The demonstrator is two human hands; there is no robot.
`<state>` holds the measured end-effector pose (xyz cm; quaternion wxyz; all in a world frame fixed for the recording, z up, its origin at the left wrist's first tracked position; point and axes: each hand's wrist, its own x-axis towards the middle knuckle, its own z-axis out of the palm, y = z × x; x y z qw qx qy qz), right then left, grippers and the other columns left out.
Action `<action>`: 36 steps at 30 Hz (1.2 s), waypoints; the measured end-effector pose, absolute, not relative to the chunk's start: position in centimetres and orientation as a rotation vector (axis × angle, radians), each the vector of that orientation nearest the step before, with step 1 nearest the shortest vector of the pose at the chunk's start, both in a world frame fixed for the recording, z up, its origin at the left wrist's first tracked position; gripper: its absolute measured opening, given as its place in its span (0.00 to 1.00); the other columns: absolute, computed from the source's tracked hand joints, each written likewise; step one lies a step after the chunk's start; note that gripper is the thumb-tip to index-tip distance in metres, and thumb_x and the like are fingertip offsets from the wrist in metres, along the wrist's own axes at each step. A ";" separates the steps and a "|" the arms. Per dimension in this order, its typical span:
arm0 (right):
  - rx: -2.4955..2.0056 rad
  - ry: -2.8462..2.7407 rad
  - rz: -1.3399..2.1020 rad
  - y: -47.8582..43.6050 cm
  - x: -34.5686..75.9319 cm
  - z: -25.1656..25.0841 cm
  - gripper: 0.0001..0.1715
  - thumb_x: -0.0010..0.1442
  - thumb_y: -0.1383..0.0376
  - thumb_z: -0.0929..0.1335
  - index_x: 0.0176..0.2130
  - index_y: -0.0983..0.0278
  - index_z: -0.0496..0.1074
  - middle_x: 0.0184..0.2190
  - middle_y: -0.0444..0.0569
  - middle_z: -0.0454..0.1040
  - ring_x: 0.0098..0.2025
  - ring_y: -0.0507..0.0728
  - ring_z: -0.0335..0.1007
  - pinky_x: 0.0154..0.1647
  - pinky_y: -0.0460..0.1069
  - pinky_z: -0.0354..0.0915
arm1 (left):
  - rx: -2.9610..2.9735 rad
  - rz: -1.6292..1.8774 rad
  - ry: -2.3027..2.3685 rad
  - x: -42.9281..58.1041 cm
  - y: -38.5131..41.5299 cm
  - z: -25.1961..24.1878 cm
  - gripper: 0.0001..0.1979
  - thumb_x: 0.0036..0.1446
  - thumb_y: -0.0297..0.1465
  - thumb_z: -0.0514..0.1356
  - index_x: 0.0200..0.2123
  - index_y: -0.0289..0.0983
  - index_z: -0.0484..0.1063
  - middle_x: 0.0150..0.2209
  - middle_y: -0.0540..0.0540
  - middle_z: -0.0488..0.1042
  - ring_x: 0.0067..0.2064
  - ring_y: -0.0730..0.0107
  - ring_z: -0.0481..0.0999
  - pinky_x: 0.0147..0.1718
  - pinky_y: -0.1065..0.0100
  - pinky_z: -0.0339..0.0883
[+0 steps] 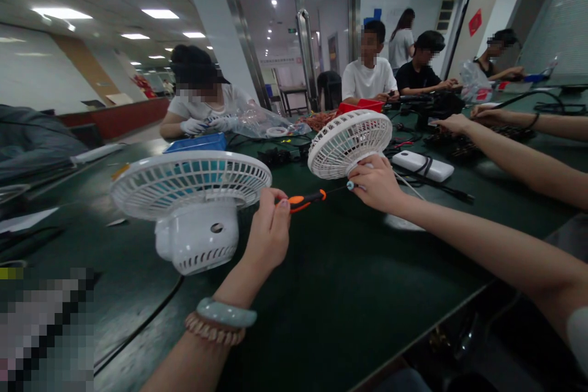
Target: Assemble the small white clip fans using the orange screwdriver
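Note:
My left hand [271, 223] is closed around the orange and black handle of a screwdriver [307, 199]. Its thin shaft points right, towards a small light-blue piece [351, 185] at the fingertips of my right hand [379, 184]. That hand is closed at the back of a smaller white fan [349, 144], whose round grille tilts up; the fingers hide the part they grip. Left of my left hand, a larger white fan [197, 233] rests on the table with its grille up, blue blades showing through the slats, and a round hole in its housing.
The green table [321, 294] has its near edge at lower right. Behind the fans are a blue tray [195, 143], a red bin [361, 106] and cables. A white power bank-like box [422, 165] lies to the right. Co-workers sit across and along the table; another person's arms [519, 153] reach in from the right.

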<state>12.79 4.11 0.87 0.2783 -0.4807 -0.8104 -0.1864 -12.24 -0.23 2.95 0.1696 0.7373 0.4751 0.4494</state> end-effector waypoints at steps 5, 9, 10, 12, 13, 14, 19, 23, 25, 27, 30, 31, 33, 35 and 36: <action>-1.269 -2.168 -0.508 4.1 12.9 0.9 0.11 0.57 0.62 0.64 0.32 0.60 0.76 0.39 0.45 0.75 0.47 0.61 0.54 0.44 0.56 0.45 | 2.187 1.220 1.547 -12.5 0.0 3.0 0.09 0.59 0.35 0.43 0.31 0.38 0.57 0.19 0.54 0.57 0.20 0.73 0.60 0.21 0.69 0.49; -1.254 -2.171 -0.508 4.1 12.9 0.9 0.10 0.56 0.63 0.64 0.31 0.60 0.75 0.39 0.44 0.75 0.47 0.61 0.54 0.44 0.56 0.45 | 2.234 1.159 1.655 -12.3 -0.2 3.1 0.09 0.60 0.35 0.42 0.32 0.38 0.57 0.20 0.53 0.59 0.21 0.73 0.61 0.22 0.69 0.50; -1.251 -2.173 -0.507 4.1 13.0 0.9 0.10 0.57 0.63 0.64 0.31 0.60 0.75 0.39 0.44 0.75 0.47 0.61 0.54 0.44 0.56 0.45 | 2.241 1.143 1.658 -12.2 -0.3 3.2 0.09 0.60 0.34 0.42 0.33 0.38 0.58 0.20 0.53 0.60 0.21 0.72 0.62 0.23 0.69 0.51; -1.244 -2.177 -0.503 4.1 13.0 0.9 0.10 0.57 0.63 0.64 0.31 0.60 0.75 0.39 0.44 0.75 0.47 0.61 0.54 0.44 0.57 0.45 | 2.258 1.123 1.645 -12.1 -0.6 3.4 0.08 0.58 0.33 0.43 0.36 0.38 0.58 0.23 0.52 0.62 0.24 0.72 0.64 0.24 0.68 0.53; -1.241 -2.178 -0.501 4.1 13.0 0.9 0.10 0.57 0.63 0.64 0.31 0.60 0.75 0.39 0.44 0.75 0.47 0.61 0.54 0.44 0.57 0.45 | 2.271 1.128 1.631 -12.0 -0.7 3.5 0.08 0.57 0.32 0.44 0.37 0.38 0.58 0.25 0.51 0.63 0.25 0.71 0.65 0.25 0.68 0.55; -1.236 -2.179 -0.498 4.1 13.0 0.9 0.10 0.57 0.63 0.64 0.31 0.60 0.75 0.39 0.44 0.75 0.47 0.61 0.54 0.44 0.57 0.45 | 2.284 1.143 1.615 -12.0 -0.8 3.6 0.08 0.56 0.31 0.45 0.38 0.37 0.58 0.27 0.51 0.64 0.27 0.71 0.65 0.26 0.68 0.56; -1.224 -2.176 -0.484 4.1 13.0 0.8 0.09 0.56 0.63 0.65 0.31 0.60 0.75 0.39 0.43 0.75 0.47 0.61 0.54 0.45 0.57 0.45 | 2.265 1.132 1.588 -11.8 -1.0 3.8 0.09 0.52 0.28 0.46 0.38 0.37 0.58 0.25 0.52 0.62 0.25 0.72 0.63 0.25 0.68 0.55; -1.218 -2.182 -0.472 4.2 13.1 0.8 0.10 0.56 0.63 0.64 0.31 0.60 0.75 0.39 0.43 0.75 0.47 0.61 0.54 0.45 0.57 0.45 | 2.241 1.126 1.580 -12.0 -0.8 3.6 0.10 0.52 0.28 0.46 0.39 0.37 0.58 0.25 0.53 0.61 0.23 0.73 0.61 0.24 0.69 0.54; -1.213 -2.183 -0.470 4.2 13.2 0.8 0.10 0.57 0.63 0.64 0.32 0.60 0.75 0.40 0.44 0.75 0.48 0.61 0.54 0.45 0.57 0.45 | 2.236 1.123 1.568 -12.1 -0.6 3.4 0.10 0.52 0.28 0.46 0.39 0.37 0.57 0.24 0.53 0.61 0.23 0.73 0.61 0.24 0.69 0.54; -1.213 -2.180 -0.472 4.2 13.2 0.8 0.10 0.57 0.63 0.64 0.32 0.60 0.75 0.40 0.44 0.75 0.48 0.61 0.54 0.45 0.57 0.45 | 2.240 1.118 1.551 -12.3 -0.5 3.4 0.10 0.52 0.29 0.46 0.40 0.37 0.58 0.24 0.53 0.61 0.23 0.73 0.61 0.24 0.69 0.54; -1.220 -2.177 -0.470 4.1 13.2 0.8 0.10 0.57 0.63 0.64 0.32 0.60 0.75 0.39 0.44 0.75 0.48 0.61 0.54 0.45 0.57 0.45 | 2.255 1.116 1.519 -12.4 -0.5 3.3 0.10 0.53 0.31 0.46 0.40 0.36 0.58 0.24 0.53 0.61 0.23 0.73 0.61 0.24 0.69 0.54; -1.223 -2.179 -0.467 4.1 13.2 0.8 0.10 0.57 0.63 0.64 0.32 0.60 0.76 0.39 0.44 0.75 0.48 0.61 0.54 0.45 0.57 0.45 | 2.257 1.113 1.505 -12.5 -0.5 3.3 0.10 0.54 0.32 0.46 0.40 0.36 0.58 0.23 0.53 0.61 0.23 0.73 0.61 0.24 0.69 0.54; -1.226 -2.180 -0.460 4.0 13.2 0.9 0.10 0.57 0.63 0.64 0.32 0.60 0.76 0.40 0.44 0.75 0.48 0.61 0.54 0.45 0.57 0.45 | 2.256 1.100 1.471 -12.6 -0.6 3.3 0.10 0.55 0.33 0.46 0.40 0.36 0.58 0.23 0.53 0.60 0.23 0.73 0.61 0.24 0.69 0.54; -1.228 -2.183 -0.459 4.0 13.2 0.9 0.10 0.56 0.64 0.64 0.32 0.59 0.76 0.40 0.44 0.75 0.47 0.60 0.55 0.46 0.57 0.46 | 2.265 1.097 1.440 -12.6 -0.6 3.2 0.11 0.57 0.35 0.45 0.40 0.36 0.57 0.23 0.54 0.60 0.23 0.74 0.61 0.24 0.69 0.54; -1.229 -2.184 -0.459 4.0 13.2 0.9 0.10 0.56 0.64 0.64 0.33 0.59 0.76 0.40 0.44 0.75 0.48 0.61 0.55 0.46 0.57 0.46 | 2.271 1.098 1.424 -12.7 -0.7 3.1 0.11 0.57 0.36 0.45 0.40 0.36 0.57 0.23 0.54 0.60 0.22 0.74 0.61 0.23 0.69 0.54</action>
